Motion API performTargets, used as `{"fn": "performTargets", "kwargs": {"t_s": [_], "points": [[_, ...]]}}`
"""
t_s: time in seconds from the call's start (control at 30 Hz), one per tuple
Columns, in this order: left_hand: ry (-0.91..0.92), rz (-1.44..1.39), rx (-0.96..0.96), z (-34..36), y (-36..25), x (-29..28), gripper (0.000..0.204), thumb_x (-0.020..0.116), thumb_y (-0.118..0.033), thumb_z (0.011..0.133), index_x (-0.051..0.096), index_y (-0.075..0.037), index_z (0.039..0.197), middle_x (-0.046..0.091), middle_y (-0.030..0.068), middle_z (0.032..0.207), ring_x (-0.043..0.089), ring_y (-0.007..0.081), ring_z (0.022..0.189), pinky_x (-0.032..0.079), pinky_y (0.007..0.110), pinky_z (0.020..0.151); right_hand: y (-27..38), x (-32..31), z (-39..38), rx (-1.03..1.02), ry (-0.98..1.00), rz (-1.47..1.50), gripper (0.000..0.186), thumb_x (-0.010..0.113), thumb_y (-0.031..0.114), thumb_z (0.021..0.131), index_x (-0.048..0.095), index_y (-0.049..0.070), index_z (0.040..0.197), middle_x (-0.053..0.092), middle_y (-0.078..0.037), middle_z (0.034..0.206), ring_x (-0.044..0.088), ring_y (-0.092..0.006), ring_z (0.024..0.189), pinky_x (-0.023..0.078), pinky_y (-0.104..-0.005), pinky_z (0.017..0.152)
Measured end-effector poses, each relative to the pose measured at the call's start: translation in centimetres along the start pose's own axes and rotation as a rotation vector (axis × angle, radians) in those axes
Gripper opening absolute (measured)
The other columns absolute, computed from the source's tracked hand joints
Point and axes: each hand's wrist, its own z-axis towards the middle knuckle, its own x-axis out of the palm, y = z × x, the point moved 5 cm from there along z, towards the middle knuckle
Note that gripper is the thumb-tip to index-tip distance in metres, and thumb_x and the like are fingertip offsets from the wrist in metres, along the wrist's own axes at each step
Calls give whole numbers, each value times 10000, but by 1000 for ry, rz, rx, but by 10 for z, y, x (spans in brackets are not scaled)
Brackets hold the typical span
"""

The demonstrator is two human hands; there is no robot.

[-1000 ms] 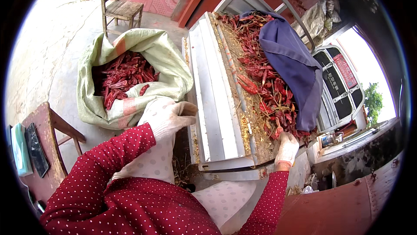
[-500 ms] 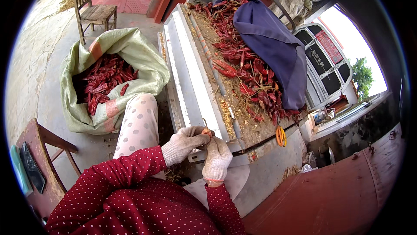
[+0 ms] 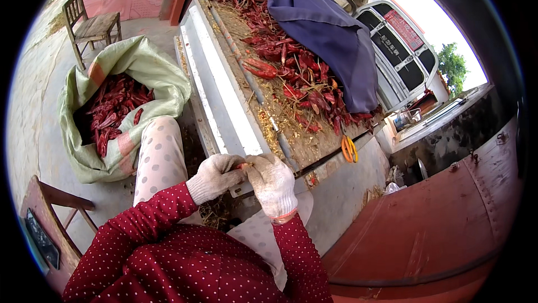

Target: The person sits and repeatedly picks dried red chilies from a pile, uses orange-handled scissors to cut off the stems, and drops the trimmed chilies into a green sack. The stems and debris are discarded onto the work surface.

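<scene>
- Pinching a reddish chili, mostly hidden, between gloved left hand and right hand, right by the worktop's near corner!
- Look: heaped dried chilies along the worktop, partly under a purple cloth!
- And orange-handled scissors past the worktop's near edge.
- Left of the worktop, an open, chili-filled green sack!

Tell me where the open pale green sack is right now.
In the head view, the pale green sack stands on the floor at the left, beside the spotted trouser leg, with the wooden chair just beyond it.
</scene>
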Motion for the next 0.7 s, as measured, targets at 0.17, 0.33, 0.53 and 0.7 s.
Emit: {"fn": "performTargets", "kwargs": {"t_s": [0.17, 0.33, 0.53, 0.7], "points": [[101, -20, -6, -4, -7, -4, 201, 643, 30, 942, 659, 47, 1141, 703, 44, 972, 629, 101, 856, 528, 254, 748, -9, 11, -8, 165, 44, 255, 99, 650, 98, 926, 706, 22, 955, 701, -106, 906, 673, -267, 796, 541, -344, 718], [85, 91, 24, -6, -18, -2, 134, 627, 27, 938, 681, 37, 1061, 683, 26, 878, 604, 91, 785, 510, 261, 686, -23, 34, -24, 747, -7, 1062, 171, 563, 113, 1000, 657, -9, 925, 608, -5, 804, 525, -75, 675, 418, -238, 590], [43, 207, 76, -5, -20, 2, 92, 643, -4, 927, 695, 44, 984, 667, 22, 786, 591, 93, 725, 502, 276, 646, -33, 42, -30, 1039, 77, 1283, 204, 573, 240, 1005, 633, 56, 942, 530, 50, 736, 363, -3, 486, 244, -170, 414], [76, 275, 91, -5, -31, 6, 106, 664, -15, 908, 697, 49, 986, 674, 32, 774, 603, 103, 714, 515, 279, 655, -45, 45, -37, 1084, 108, 1440, 200, 540, 171, 1017, 661, 45, 921, 598, 16, 769, 453, -42, 531, 343, -198, 460]]}}
